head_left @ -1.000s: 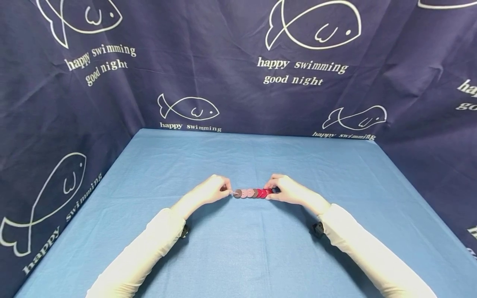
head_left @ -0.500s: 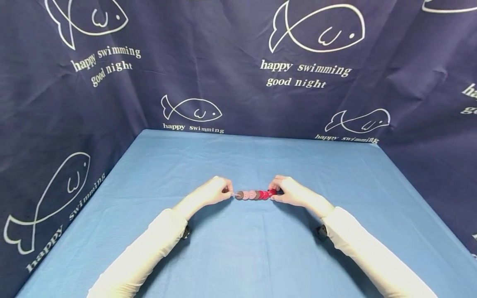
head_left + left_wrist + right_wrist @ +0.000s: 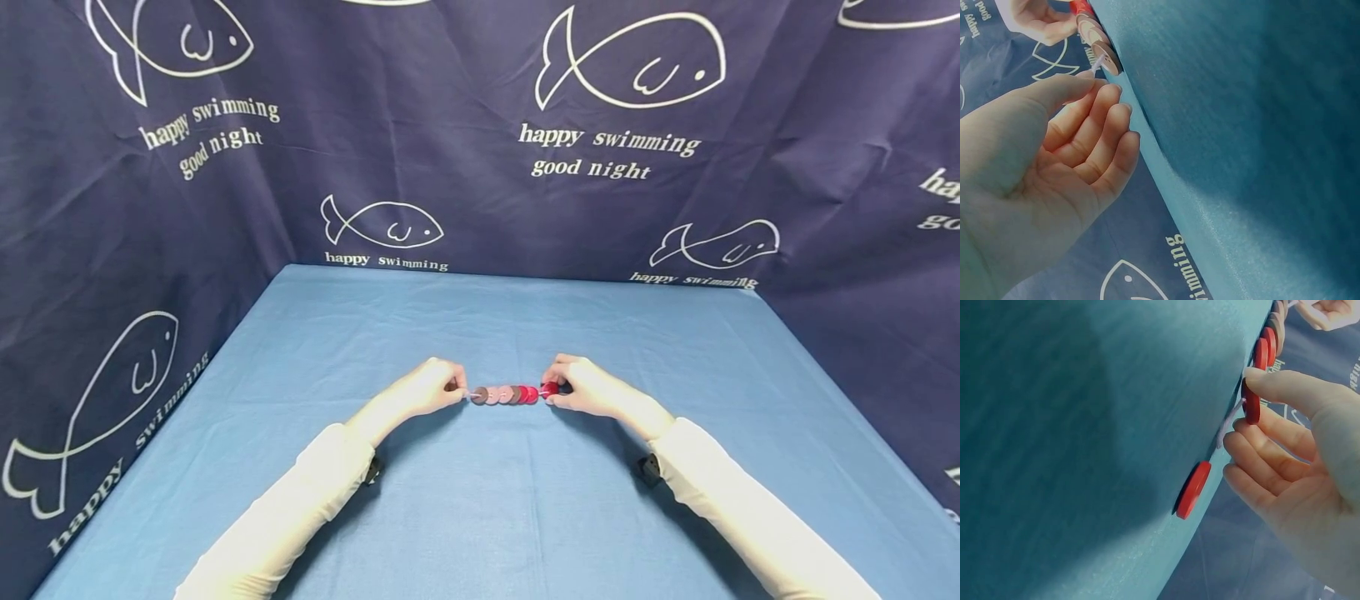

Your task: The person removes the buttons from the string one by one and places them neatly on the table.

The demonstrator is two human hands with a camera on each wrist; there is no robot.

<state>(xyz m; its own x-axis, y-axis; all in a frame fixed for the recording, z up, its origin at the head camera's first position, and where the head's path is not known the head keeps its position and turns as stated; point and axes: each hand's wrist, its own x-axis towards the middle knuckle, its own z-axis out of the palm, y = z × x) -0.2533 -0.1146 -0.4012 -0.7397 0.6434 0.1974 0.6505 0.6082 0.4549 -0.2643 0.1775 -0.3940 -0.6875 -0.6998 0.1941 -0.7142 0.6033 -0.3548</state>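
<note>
Several round buttons, brown, pink and red, overlap in a row (image 3: 504, 394) on a pale string (image 3: 1097, 64). My left hand (image 3: 435, 385) pinches the string between thumb and forefinger, just beyond the brown button (image 3: 1107, 59) at the row's left end. Its other fingers are loosely curled. My right hand (image 3: 588, 386) pinches a single red button (image 3: 1252, 403) by its edge. A gap with string across it separates this button from the row. In the right wrist view, a loose string end (image 3: 1225, 428) hangs from the held button. Another red button (image 3: 1193, 489) lies near that hand.
A blue cloth (image 3: 450, 517) covers the table. Dark blue curtains (image 3: 480, 125) printed with white fish and lettering stand behind it and at both sides. A dark device (image 3: 649, 469) sits under the right wrist, another (image 3: 372, 469) under the left.
My right hand has shifted slightly right with the red button, opening a gap between it and the row. My left hand keeps its pinch on the string. The head view has shifted slightly.
</note>
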